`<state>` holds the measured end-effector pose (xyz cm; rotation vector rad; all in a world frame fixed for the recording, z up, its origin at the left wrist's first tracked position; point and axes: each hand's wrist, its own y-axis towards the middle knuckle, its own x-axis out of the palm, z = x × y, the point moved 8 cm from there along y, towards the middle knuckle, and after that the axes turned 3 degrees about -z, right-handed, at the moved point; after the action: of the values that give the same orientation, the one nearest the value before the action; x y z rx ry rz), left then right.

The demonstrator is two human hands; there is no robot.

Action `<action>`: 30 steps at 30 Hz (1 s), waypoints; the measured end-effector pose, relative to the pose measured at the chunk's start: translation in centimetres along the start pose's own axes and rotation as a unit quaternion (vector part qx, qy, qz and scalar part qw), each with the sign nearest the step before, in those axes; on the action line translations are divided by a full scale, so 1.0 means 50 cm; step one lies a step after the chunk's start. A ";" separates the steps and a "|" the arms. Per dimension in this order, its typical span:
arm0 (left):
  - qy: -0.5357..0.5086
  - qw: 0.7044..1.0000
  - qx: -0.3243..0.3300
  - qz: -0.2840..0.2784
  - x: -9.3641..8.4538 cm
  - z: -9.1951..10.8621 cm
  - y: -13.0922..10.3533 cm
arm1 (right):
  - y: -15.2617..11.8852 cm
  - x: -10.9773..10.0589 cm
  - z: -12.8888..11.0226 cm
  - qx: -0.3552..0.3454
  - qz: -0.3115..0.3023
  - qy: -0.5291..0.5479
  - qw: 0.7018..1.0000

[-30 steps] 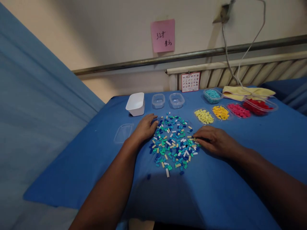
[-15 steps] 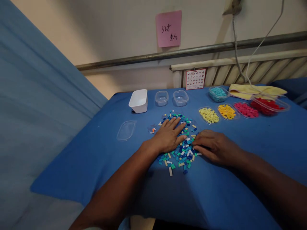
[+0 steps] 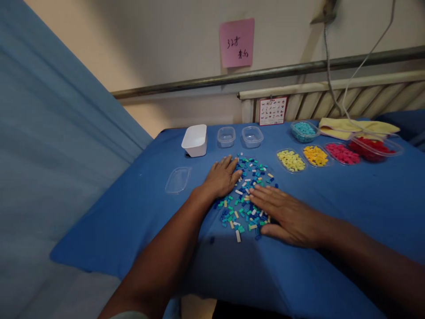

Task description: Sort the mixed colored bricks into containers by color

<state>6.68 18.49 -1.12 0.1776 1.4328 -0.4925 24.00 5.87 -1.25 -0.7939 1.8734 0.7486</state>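
Small building bricks (image 3: 244, 212) in blue, teal, green, cream and white lie spread in a loose patch on the blue cloth. Along the patch's left edge rests my left hand (image 3: 222, 177), palm down with the fingers apart, covering some of the bricks. My right hand (image 3: 283, 215) lies flat over the right side of the patch, its fingers stretched to the left and its thumb apart. Neither hand grips anything that I can see; what lies beneath the palms is hidden.
Behind the bricks stand a white tub (image 3: 195, 141) and two clear tubs (image 3: 226, 137). A clear lid (image 3: 178, 180) lies at left. To the right are containers of yellow (image 3: 291, 160), orange (image 3: 315, 156), pink (image 3: 341, 153), red (image 3: 372, 148) and turquoise pieces (image 3: 304, 131), plus a yellow cloth (image 3: 360, 127).
My left hand has slid left, off the middle of the patch. My right hand has opened from bunched fingers and moved left onto the bricks. The view has shifted slightly.
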 end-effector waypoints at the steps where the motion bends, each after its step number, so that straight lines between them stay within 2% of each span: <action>1: 0.002 1.000 0.010 -0.006 0.003 0.011 -0.002 | 0.004 0.011 -0.017 -0.011 -0.024 0.003 1.000; 4: 0.008 0.997 0.070 -0.023 0.019 0.049 -0.007 | 0.013 0.029 -0.048 -0.030 -0.055 0.003 0.998; 8: 0.009 0.992 0.124 -0.038 0.037 0.075 -0.011 | 0.010 0.032 -0.034 -0.017 -0.046 0.001 0.999; 12: 0.005 0.995 0.094 -0.035 0.034 0.058 -0.009 | 0.003 0.026 -0.013 0.007 -0.033 0.004 0.999; 18: -0.002 0.997 0.062 -0.047 0.019 0.039 -0.019 | 0.008 0.026 -0.039 -0.023 -0.048 0.039 0.998; 23: 0.014 0.999 0.040 -0.024 0.006 0.020 -0.022 | 0.009 0.019 -0.017 0.021 -0.036 0.030 0.999; 27: 0.024 0.999 0.021 -0.016 0.016 0.008 -0.012 | 0.021 0.032 -0.028 0.016 -0.053 0.036 0.998; 30: 0.025 0.999 0.020 -0.009 0.022 0.014 -0.002 | 0.038 0.035 -0.046 0.010 -0.035 0.043 0.998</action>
<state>7.34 17.87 -2.06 0.2112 1.4745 -0.5353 20.72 4.88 -1.69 -0.8876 1.9166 0.6610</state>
